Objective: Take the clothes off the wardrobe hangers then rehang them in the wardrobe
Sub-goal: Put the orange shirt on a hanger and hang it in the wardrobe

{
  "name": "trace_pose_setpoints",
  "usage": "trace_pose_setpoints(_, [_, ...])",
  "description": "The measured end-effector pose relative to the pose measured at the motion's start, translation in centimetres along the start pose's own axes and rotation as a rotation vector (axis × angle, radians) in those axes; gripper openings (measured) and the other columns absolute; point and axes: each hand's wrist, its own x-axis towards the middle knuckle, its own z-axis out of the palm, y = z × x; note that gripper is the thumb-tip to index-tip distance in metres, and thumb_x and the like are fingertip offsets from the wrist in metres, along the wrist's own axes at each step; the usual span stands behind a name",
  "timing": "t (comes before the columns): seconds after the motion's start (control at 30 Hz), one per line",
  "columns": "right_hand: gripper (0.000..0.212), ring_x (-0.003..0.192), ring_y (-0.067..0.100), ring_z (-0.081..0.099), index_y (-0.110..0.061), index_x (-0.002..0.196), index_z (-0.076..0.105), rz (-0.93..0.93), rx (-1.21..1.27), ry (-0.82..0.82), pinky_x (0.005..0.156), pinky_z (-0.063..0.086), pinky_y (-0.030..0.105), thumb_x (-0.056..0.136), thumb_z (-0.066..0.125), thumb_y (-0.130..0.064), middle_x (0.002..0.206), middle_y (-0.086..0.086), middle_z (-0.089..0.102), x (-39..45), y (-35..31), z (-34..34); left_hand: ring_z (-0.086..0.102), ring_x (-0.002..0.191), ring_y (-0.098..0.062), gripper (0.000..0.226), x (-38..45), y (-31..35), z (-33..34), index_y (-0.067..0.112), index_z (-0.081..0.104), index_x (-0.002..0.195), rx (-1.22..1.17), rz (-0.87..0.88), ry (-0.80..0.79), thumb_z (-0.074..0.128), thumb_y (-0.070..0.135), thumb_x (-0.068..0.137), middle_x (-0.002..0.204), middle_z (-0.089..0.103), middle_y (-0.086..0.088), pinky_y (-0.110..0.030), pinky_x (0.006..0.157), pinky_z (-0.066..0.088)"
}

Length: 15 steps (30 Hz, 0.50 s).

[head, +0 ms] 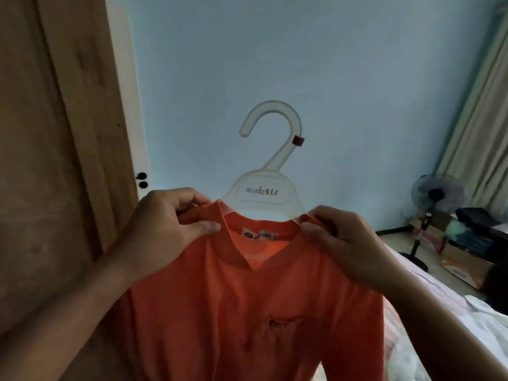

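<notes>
Head view: an orange shirt (247, 312) hangs on a clear plastic hanger (270, 160), held up in front of the blue wall, beside the wooden wardrobe door (55, 160). The left hand (165, 229) pinches the collar's left shoulder; the right hand (343, 237) pinches the right. To seat it well, I'd judge each shoulder seam should be eased evenly over the hanger's arms, keeping the collar centred under the hook, without stretching the neckline.

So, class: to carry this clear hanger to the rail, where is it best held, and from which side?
Probably the clear hanger's neck below the hook, reached from above: it stands upright and bare above the orange shirt, while both hands pinch the collar.
</notes>
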Motion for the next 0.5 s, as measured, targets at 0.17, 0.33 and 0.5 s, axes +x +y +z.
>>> trace_pose_setpoints(0.17, [0.023, 0.064, 0.012, 0.05, -0.014, 0.084, 0.068, -0.141, 0.15, -0.193, 0.063, 0.04, 0.034, 0.096, 0.062, -0.034, 0.068, 0.003, 0.056, 4.6, -3.8, 0.9, 0.072, 0.078, -0.004, 0.026, -1.9, 2.5, -5.2, 0.022, 0.075, 0.09, 0.088, -0.023, 0.137, 0.084, 0.008, 0.07, 0.083, 0.076, 0.01, -0.009, 0.07, 0.05])
trace_pose_setpoints(0.33, [0.024, 0.064, 0.01, 0.049, -0.016, 0.08, 0.066, -0.268, 0.279, -0.411, 0.062, 0.039, 0.034, 0.096, 0.062, -0.033, 0.068, -0.002, 0.054, 7.1, -6.3, 3.6, 0.071, 0.084, -0.004, 0.024, -5.4, 3.6, -8.7, 0.022, 0.074, 0.091, 0.216, -0.126, 0.248, 0.081, 0.007, 0.074, 0.087, 0.076, 0.011, -0.011, 0.077, 0.05])
trace_pose_setpoints(0.5, [0.02, 0.073, 0.023, 0.062, -0.011, 0.089, 0.071, -0.364, 0.45, -0.619, 0.071, 0.05, 0.044, 0.095, 0.064, -0.029, 0.086, 0.021, 0.066, 8.6, -9.4, 7.9, 0.072, 0.085, -0.009, 0.019, -9.2, 3.9, -11.8, 0.019, 0.074, 0.093, 0.325, -0.273, 0.366, 0.078, 0.007, 0.078, 0.088, 0.076, 0.007, -0.018, 0.08, 0.053])
